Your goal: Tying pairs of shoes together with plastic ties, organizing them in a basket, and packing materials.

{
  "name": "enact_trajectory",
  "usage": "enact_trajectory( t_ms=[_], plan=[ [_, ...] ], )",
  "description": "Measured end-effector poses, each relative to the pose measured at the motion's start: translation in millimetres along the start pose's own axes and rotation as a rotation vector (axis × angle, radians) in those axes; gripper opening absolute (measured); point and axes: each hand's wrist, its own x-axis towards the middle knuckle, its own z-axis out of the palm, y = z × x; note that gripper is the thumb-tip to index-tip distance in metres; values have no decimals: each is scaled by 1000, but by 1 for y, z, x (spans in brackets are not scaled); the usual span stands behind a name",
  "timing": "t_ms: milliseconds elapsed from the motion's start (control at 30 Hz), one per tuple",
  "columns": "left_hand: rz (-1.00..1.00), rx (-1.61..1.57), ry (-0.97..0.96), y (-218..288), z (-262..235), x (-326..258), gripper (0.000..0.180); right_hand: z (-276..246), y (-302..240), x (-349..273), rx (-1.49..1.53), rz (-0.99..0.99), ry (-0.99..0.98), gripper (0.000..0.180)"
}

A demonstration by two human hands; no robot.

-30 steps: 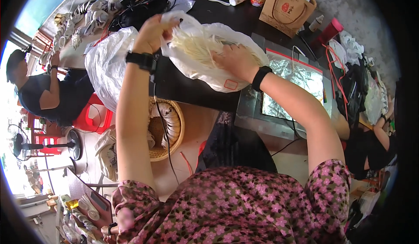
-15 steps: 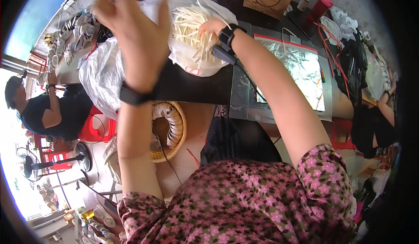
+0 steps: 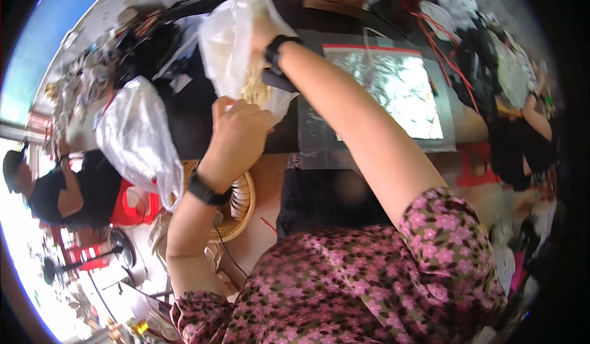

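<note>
both hands grasp the clear plastic bag (image 3: 236,43) of pale noodles (image 3: 253,86): left hand (image 3: 236,138) underneath, right hand (image 3: 261,33) up top; bag lifted, mouth not yet closed.

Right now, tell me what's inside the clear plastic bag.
Pale noodle-like strands show through the clear plastic bag. The right hand reaches inside, its fingers hidden by the film.

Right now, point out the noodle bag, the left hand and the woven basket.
Noodle bag (image 3: 228,49), head view, clear plastic side.
Left hand (image 3: 236,136), head view, back of hand.
Woven basket (image 3: 241,204), head view, rim right of the wrist.
</note>
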Motion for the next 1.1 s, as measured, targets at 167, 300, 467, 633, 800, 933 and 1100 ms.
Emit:
enact_trajectory(
  t_ms=[167,300,467,633,800,933,1100],
  plan=[
    [-91,171,296,-15,-24,2,6,-63,-104,-37,-145,-138,-334,45],
    [-202,78,338,-20,-24,7,10,-174,-120,-80,201,-277,-247,23],
    [-127,-85,348,-3,-20,10,11,-229,6,-112,-458,268,-154,37],
    [-124,-150,344,11,-25,1,9,-205,99,-142,-489,671,-109,32],
    [-183,-146,321,10,-14,-12,13,-203,127,-135,-122,674,135,19],
    [-209,-50,247,14,-15,-18,22,-240,-23,-119,966,470,-67,28],
    [-222,94,307,6,4,-20,14,-236,-138,-110,1188,297,-646,33]
  ],
)
